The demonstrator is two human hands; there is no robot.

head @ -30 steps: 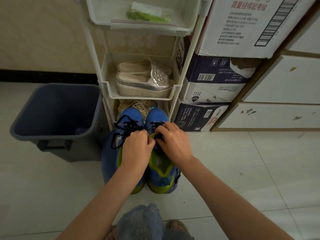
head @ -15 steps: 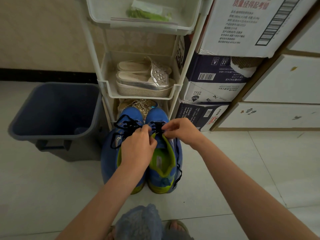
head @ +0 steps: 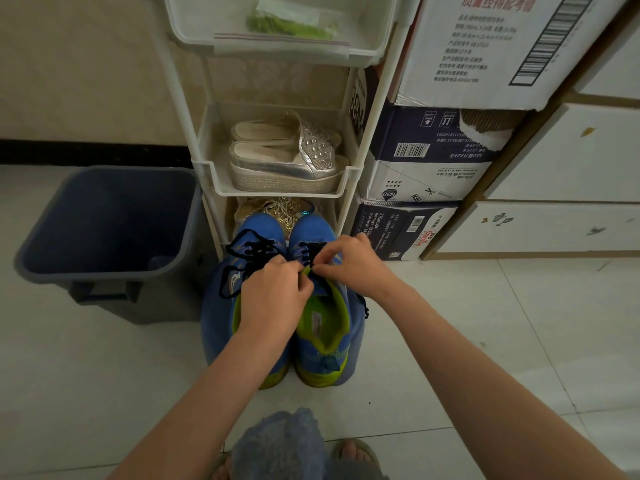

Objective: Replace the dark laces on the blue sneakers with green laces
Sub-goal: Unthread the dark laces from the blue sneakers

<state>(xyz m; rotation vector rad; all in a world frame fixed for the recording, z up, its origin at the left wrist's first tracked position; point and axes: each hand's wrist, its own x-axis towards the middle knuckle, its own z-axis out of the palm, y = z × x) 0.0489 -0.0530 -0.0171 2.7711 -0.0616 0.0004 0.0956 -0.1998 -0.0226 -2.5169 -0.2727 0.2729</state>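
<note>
Two blue sneakers (head: 221, 323) stand side by side on the tiled floor (head: 485, 341), lower centre of the frame, toes toward the white rack (head: 363, 178). The uppers are blue mesh; the linings and soles are yellow-green. Dark laces (head: 249, 251) are threaded in both. On the left sneaker (head: 216, 306) they lie slack, with loops spilling over its outer side. On the right sneaker (head: 325, 358) they are crossed only near the toe, and one end trails down its right side.

Counted:
- Two sneakers and two hands.
- One grey-blue bin (head: 104, 223), left of the frame.
- One rack, three tiers in view.
- Two silver sandals (head: 287, 157) in the middle tier.
- One clear bag (head: 291, 26) in the top tier, with something green inside that is too blurred to name.
- Three stacked boxes (head: 433, 157), right of the rack.

Both forearms are reached in from the bottom edge and meet over the right sneaker's tongue. The left hand (head: 273, 299) is held knuckles up and covers the left sneaker's opening. Its fingers are curled and pinch the green top edge of the right sneaker's tongue. The right hand (head: 353, 263) is angled in from the right. Its thumb and forefinger are closed on the dark laces just above the tongue, and its other fingers are loosely bent.
</note>
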